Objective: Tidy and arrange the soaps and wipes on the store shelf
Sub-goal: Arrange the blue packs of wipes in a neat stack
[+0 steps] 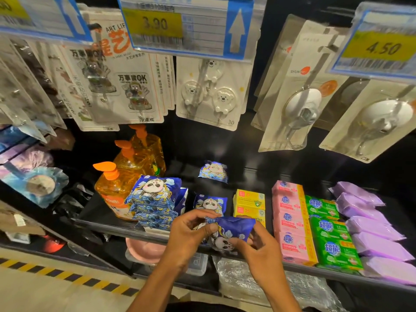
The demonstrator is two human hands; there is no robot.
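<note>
Two hands pinch one wipes pack (233, 228) (our left hand (189, 231) its left end, right hand (258, 252) its lower edge) at the shelf (108, 224) front.

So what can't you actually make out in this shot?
Head view:
- wipes pack: its front, partly covered by the left hand and right hand.
- top-left price tag: price cut off by the frame edge.
- 3.90 price tag: small print blurred.
- pink basin: partly hidden under the shelf.
</note>
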